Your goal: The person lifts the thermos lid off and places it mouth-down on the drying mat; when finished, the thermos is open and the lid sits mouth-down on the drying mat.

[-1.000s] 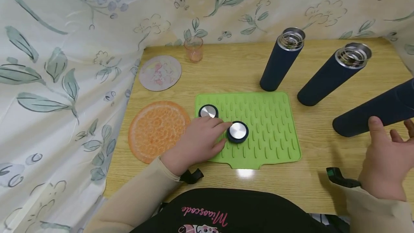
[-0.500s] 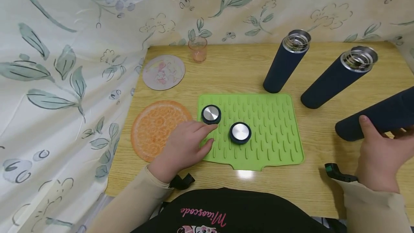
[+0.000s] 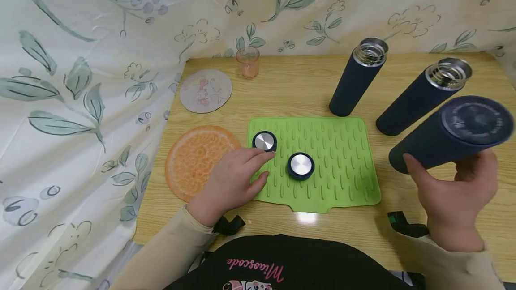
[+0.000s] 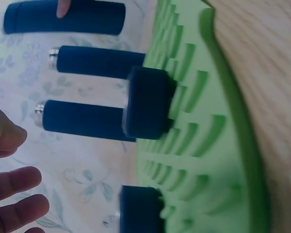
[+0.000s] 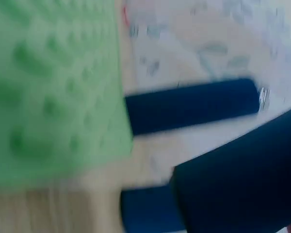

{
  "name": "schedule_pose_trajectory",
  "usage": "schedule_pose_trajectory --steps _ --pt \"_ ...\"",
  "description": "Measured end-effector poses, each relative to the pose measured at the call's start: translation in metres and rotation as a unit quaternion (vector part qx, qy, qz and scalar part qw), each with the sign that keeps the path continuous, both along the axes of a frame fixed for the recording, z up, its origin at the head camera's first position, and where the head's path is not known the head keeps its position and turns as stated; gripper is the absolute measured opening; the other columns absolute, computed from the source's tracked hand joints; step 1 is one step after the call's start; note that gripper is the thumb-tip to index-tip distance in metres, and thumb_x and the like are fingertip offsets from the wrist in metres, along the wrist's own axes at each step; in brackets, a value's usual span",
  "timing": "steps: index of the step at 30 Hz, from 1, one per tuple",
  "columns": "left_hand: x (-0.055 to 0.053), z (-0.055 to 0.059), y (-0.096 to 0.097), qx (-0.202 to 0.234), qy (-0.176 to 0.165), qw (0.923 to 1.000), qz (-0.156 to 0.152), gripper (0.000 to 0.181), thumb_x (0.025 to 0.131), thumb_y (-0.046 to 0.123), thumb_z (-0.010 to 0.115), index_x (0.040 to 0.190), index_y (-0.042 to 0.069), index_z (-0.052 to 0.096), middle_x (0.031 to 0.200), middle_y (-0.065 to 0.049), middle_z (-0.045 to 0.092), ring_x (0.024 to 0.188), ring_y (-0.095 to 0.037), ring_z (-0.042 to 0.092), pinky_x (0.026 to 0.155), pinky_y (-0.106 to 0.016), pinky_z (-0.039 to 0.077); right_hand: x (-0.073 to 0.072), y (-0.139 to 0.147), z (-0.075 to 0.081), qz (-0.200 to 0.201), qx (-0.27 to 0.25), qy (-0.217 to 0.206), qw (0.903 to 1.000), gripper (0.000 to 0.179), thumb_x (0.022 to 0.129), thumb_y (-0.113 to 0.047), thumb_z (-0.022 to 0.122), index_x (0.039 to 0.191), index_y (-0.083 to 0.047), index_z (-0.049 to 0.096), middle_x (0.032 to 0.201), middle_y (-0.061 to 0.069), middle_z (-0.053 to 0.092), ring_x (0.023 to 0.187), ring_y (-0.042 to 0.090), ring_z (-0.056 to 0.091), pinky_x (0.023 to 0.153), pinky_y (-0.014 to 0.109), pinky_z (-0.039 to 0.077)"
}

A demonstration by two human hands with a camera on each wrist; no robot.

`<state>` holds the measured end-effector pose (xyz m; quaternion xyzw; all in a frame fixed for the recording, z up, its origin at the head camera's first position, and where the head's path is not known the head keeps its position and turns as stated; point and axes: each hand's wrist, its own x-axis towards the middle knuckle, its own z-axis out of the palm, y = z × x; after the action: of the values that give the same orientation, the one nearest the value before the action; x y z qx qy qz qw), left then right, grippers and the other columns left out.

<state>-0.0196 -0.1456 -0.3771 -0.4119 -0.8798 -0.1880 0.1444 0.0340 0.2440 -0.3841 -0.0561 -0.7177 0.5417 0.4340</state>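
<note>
Floral curtain (image 3: 121, 57) backs and flanks the work area; surface: wood-grain table (image 3: 290, 79). Green ribbed mat (image 3: 338, 169) lies approx. centre, tab toward the person. On the mat, silver faces up: left lid (image 3: 264, 141), nr. the mat's left edge, and right lid (image 3: 300, 164), nr. mid-mat.

R hand (image 3: 451, 196): thumb and fingers wrapped around the held bottle (image 3: 431, 144), dark blue, positioned right of the mat — approx. parallel to the standing bottles per left wrist view. Upper end: dark round face w/ faint markings. Contact betw. lower end and table: cannot tell.

L hand (image 3: 231, 178): fingers loose, grasping nothing, just beside the left lid; left wrist view shows a gap betw. fingertips and lids.

Rear bottle (image 3: 350, 85) and middle bottle (image 3: 415, 101): dark blue, upright, steel necks exposed; middle unit stands betw. rear and held units.

Left side: orange round placemat (image 3: 197, 160), printed disc (image 3: 206, 91) behind it, pink transparent cup (image 3: 248, 64) nr. the disc. Right wrist view — blurred.
</note>
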Motion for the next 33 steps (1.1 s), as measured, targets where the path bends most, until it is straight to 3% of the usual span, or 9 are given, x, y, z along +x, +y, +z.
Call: schedule_pose_trajectory --steps 4,7,11,14,17,19,24,29,33 --pt "-0.002 0.008 0.003 0.021 0.003 0.9996 -0.016 0.043 0.095 0.016 0.084 0.136 0.008 0.076 0.125 -0.008 0.077 0.111 -0.025 0.076 0.096 -0.043 0.063 -0.001 -0.024 0.005 0.063 0.1 0.003 0.9929 0.082 0.081 -0.044 0.097 0.128 0.016 0.07 0.124 -0.006 0.077 0.112 -0.001 0.068 0.097 0.016 0.048" --pt "-0.004 0.016 0.008 0.041 0.006 0.9985 -0.035 0.046 0.095 0.018 0.084 0.139 0.007 0.074 0.131 -0.009 0.076 0.117 -0.026 0.075 0.101 -0.043 0.062 -0.003 -0.034 0.002 0.105 0.201 -0.01 0.9739 0.094 0.088 -0.069 0.083 0.129 0.014 0.07 0.121 0.01 0.08 0.12 -0.01 0.063 0.103 0.013 0.045" --pt "-0.007 0.026 0.014 0.073 0.0 0.9947 -0.072 0.06 0.094 0.021 0.085 0.148 0.004 0.066 0.148 -0.014 0.07 0.127 -0.028 0.073 0.105 -0.044 0.061 -0.004 -0.043 -0.003 0.162 0.308 -0.02 0.9372 0.085 0.098 -0.07 0.07 0.133 0.008 0.072 0.119 0.029 0.077 0.114 0.009 0.07 0.112 0.011 0.039" --pt "-0.007 0.03 0.018 0.089 -0.02 0.9906 -0.102 0.073 0.092 0.021 0.087 0.154 0.001 0.057 0.16 -0.02 0.06 0.135 -0.031 0.069 0.107 -0.046 0.06 -0.006 -0.048 -0.007 0.197 0.357 -0.011 0.913 0.077 0.103 -0.066 0.065 0.134 0.004 0.074 0.119 0.025 0.078 0.106 0.035 0.071 0.117 0.01 0.035" --pt "-0.006 0.033 0.02 0.096 -0.045 0.9865 -0.125 0.08 0.09 0.019 0.09 0.157 0.0 0.05 0.166 -0.024 0.053 0.142 -0.032 0.065 0.11 -0.046 0.058 -0.009 -0.051 -0.009 0.225 0.383 0.0 0.8958 0.072 0.105 -0.063 0.062 0.134 0.002 0.075 0.119 0.022 0.079 0.101 0.04 0.075 0.114 0.014 0.039" --pt "-0.005 0.034 0.022 0.092 -0.053 0.9851 -0.135 0.083 0.089 0.018 0.091 0.158 0.0 0.049 0.167 -0.024 0.051 0.143 -0.032 0.064 0.111 -0.045 0.058 -0.01 -0.053 -0.009 0.236 0.399 0.003 0.8861 0.07 0.106 -0.061 0.06 0.134 0.001 0.075 0.12 0.02 0.079 0.102 0.04 0.076 0.108 0.024 0.046" --pt "-0.003 0.037 0.025 0.071 -0.041 0.9834 -0.162 0.075 0.089 0.014 0.089 0.155 0.003 0.057 0.164 -0.02 0.056 0.144 -0.029 0.063 0.115 -0.041 0.055 -0.009 -0.055 -0.01 0.253 0.424 -0.014 0.8694 0.071 0.108 -0.061 0.054 0.136 0.0 0.074 0.122 0.017 0.079 0.105 0.038 0.076 0.092 0.049 0.053" --pt "-0.004 0.039 0.026 0.065 -0.027 0.9804 -0.184 0.059 0.09 0.012 0.086 0.146 0.011 0.07 0.153 -0.015 0.065 0.14 -0.027 0.063 0.118 -0.041 0.052 -0.009 -0.056 -0.011 0.261 0.432 -0.024 0.8628 0.071 0.107 -0.06 0.052 0.138 0.0 0.073 0.122 0.018 0.078 0.106 0.038 0.076 0.092 0.051 0.055" --pt "-0.004 0.04 0.026 0.075 -0.04 0.981 -0.174 0.056 0.088 0.015 0.088 0.142 0.012 0.072 0.149 -0.014 0.068 0.135 -0.027 0.065 0.114 -0.04 0.054 -0.009 -0.057 -0.01 0.265 0.433 -0.031 0.8607 0.072 0.107 -0.061 0.051 0.138 0.0 0.073 0.123 0.018 0.078 0.107 0.038 0.076 0.093 0.052 0.055"
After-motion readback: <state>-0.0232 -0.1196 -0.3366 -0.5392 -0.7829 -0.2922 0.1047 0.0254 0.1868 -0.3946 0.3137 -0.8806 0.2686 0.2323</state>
